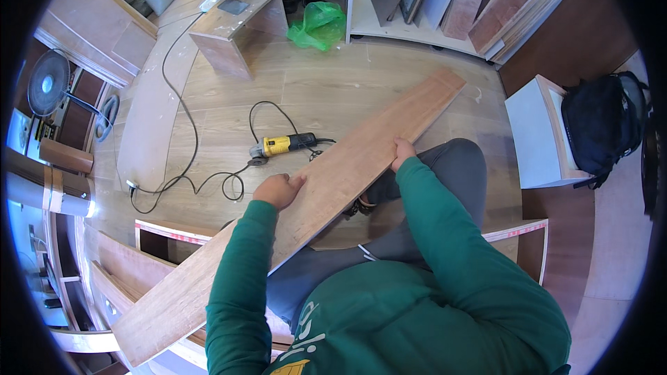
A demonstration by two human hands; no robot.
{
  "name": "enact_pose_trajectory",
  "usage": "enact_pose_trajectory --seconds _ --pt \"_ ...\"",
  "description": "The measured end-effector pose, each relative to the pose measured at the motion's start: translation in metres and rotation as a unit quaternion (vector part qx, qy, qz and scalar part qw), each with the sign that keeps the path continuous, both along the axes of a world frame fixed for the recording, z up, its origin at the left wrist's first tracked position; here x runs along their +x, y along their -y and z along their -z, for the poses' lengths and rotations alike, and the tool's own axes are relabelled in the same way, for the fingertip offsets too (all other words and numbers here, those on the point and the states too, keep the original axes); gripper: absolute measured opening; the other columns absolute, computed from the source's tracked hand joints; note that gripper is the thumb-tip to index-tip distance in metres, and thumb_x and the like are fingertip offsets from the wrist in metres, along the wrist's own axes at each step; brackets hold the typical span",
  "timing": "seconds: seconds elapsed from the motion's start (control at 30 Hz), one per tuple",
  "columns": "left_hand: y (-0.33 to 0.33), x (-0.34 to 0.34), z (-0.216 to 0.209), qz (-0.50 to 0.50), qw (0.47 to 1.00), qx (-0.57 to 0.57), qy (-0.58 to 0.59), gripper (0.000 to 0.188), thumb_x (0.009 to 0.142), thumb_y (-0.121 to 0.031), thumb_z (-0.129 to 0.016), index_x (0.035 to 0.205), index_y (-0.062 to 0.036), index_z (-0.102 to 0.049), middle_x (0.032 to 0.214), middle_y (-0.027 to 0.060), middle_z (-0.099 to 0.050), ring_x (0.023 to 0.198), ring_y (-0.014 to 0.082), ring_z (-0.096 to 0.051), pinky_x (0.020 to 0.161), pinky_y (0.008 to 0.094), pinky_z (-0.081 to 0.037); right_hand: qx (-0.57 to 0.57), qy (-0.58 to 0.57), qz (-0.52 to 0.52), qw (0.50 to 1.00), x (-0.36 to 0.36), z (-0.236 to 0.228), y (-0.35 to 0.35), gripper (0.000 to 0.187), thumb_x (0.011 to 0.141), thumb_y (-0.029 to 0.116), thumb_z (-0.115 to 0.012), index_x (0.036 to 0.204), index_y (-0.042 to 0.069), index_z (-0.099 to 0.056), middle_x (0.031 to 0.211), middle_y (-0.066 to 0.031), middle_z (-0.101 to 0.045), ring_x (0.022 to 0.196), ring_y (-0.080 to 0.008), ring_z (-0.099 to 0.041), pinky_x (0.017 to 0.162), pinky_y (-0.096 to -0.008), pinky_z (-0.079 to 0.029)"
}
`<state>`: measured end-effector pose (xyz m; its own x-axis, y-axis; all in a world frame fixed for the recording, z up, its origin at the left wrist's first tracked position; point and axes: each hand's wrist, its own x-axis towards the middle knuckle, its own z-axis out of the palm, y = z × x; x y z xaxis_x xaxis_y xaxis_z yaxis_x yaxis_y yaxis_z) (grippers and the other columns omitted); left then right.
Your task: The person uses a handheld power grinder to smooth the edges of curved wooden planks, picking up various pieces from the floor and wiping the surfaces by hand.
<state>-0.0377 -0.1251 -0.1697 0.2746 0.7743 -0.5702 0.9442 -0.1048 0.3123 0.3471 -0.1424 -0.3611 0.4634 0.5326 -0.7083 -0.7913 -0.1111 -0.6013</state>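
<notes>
A long, reddish-brown wooden board [347,160] slants across my lap, from the lower left up to the far right. My left hand [279,190] grips its far edge near the middle, thumb on the top face. On the near edge, further up the board, my right hand [401,153] is closed round the wood, its fingers partly hidden. Just beyond the board a yellow and black angle grinder [283,144] lies on the floor, its cord looping beside it. Neither hand touches the grinder.
A black cable [196,132] snakes over the wooden floor at left. A small plywood bench [233,35] and a green plastic bag [317,26] stand further off. Boards lean in a white cabinet [417,31]. A black backpack [603,121] rests on a white box [538,132] at right.
</notes>
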Motion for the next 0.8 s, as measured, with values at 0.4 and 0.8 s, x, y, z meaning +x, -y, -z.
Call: enact_pose_trajectory --seconds 0.4,0.8 --pt "0.014 -0.045 -0.049 -0.06 0.998 0.009 0.011 0.083 0.096 -0.07 -0.042 0.105 0.0061 -0.072 0.108 0.033 -0.068 0.108 0.0442 -0.066 0.095 0.047 -0.049 0.058 -0.04 -0.037 0.997 -0.054 -0.092 0.014 0.041 0.098 0.021 -0.062 0.131 -0.001 -0.052 0.127 -0.0175 -0.061 0.113 -0.0357 -0.063 0.098 -0.0555 -0.052" --pt "0.127 -0.189 -0.107 -0.163 0.979 0.115 0.033 0.061 0.099 -0.053 -0.052 0.09 0.0038 -0.073 0.076 0.0284 -0.066 0.074 0.0407 -0.069 0.071 0.0452 -0.051 0.097 -0.132 -0.306 0.938 -0.148 -0.208 0.094 0.073 0.094 0.052 -0.064 0.139 -0.002 -0.045 0.131 -0.0245 -0.057 0.116 -0.0424 -0.063 0.101 -0.0612 -0.049"
